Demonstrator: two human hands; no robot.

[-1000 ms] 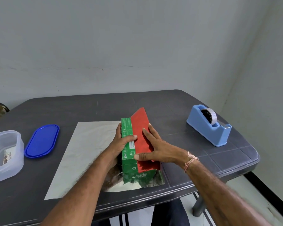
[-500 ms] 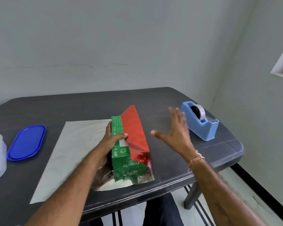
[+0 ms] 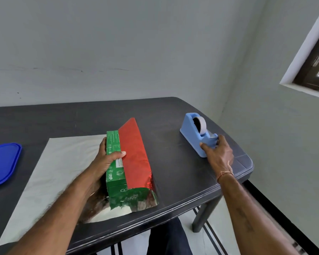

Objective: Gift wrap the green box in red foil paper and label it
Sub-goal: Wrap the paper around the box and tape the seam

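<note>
Left hand clamps the green box: thumb on top at the red foil paper edge, fingers down its left side. Right hand grips the tape dispenser.

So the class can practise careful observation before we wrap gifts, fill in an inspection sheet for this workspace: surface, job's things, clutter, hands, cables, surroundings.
Surface: dark table, standing in a room corner.
Job's things: green box lies on the red foil paper, which is spread silver side up; one red flap is folded up onto the box top. A blue tape dispenser stands to the right, apart from the box.
Clutter: blue lid at the left edge.
Hands: left hand grips the box, its thumb on the flap's edge; right hand holds the dispenser's near end.
Cables: nothing seen.
Surroundings: plain wall; window on the right.
</note>
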